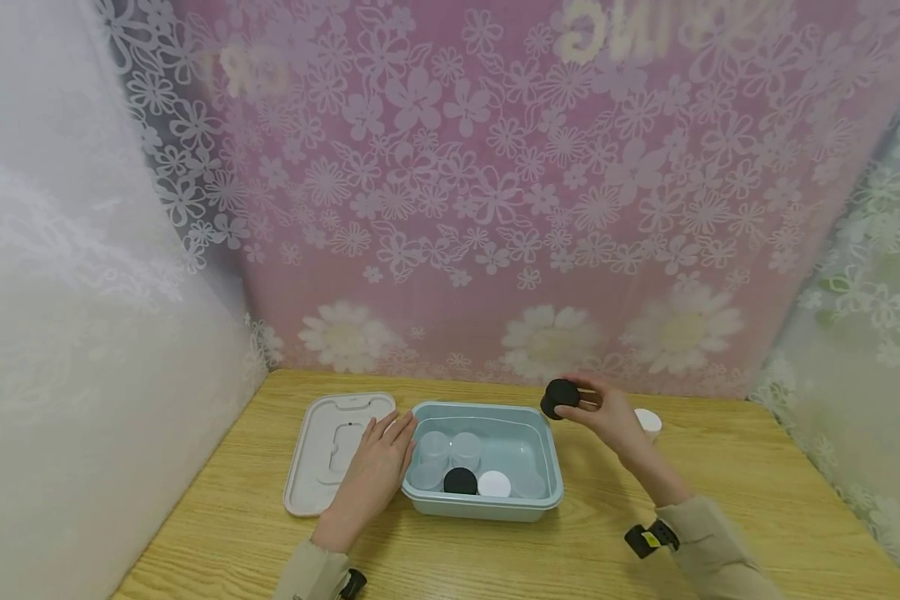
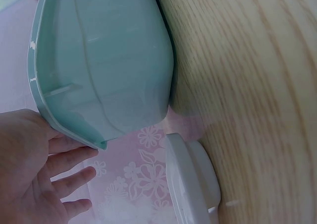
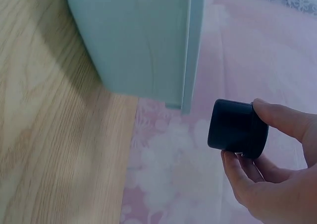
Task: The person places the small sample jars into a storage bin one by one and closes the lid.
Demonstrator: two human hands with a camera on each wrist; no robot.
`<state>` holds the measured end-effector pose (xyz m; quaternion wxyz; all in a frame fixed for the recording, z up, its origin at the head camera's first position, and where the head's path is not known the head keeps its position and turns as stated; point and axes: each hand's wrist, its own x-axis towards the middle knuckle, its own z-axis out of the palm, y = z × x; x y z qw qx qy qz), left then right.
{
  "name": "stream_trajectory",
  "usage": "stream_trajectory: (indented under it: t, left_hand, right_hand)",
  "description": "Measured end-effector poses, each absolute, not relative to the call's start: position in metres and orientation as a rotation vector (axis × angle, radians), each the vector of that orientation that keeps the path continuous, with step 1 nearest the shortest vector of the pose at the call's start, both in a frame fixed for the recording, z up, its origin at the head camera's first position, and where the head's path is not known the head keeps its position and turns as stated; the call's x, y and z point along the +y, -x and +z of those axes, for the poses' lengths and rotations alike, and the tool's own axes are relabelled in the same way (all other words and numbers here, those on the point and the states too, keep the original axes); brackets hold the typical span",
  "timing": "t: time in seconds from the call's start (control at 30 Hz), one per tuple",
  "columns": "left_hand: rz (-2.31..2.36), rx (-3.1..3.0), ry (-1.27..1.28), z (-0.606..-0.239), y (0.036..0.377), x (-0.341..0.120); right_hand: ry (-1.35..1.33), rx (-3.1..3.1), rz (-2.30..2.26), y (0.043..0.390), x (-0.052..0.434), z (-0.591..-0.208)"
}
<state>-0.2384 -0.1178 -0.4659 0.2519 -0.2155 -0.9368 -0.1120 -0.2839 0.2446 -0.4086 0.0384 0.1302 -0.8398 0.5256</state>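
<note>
Between the thumb and fingers of my right hand (image 1: pixel 606 414) is a small black lidded jar (image 3: pixel 235 127), lifted beside the far right corner of a light blue plastic box (image 1: pixel 487 510). My left hand (image 1: pixel 381 460) rests with straight fingers on the box's left rim, as the left wrist view also shows. Inside the box are several clear-looking round containers (image 1: pixel 466 448), a black-topped jar (image 1: pixel 461 481) and a white-topped jar (image 1: pixel 494 484).
The box's pale lid (image 1: pixel 311 467) lies on the wooden table (image 1: pixel 217 517) to the left, partly behind my left forearm. A white jar (image 1: pixel 648 422) stands right of the box, partly covered by my right hand. A pink floral curtain (image 1: pixel 450 208) hangs behind the table.
</note>
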Motion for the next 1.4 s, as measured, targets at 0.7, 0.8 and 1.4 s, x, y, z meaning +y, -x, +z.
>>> stream_trajectory:
  t: [0.7, 0.8, 1.4]
  left_hand:
    - [-0.306, -2.560, 0.577, -0.464, 0.238, -0.117]
    - [-0.301, -2.557, 0.579, -0.465, 0.238, -0.117]
    - [-0.292, -2.551, 0.574, -0.467, 0.239, -0.117]
  right_hand:
    - [-0.627, -2.693, 1.618, 0.286, 0.188, -0.428]
    - [-0.681, -2.712, 1.563, 0.288, 0.183, -0.435]
    - [-0.771, -2.906, 1.006, 0.290, 0.158, -0.442]
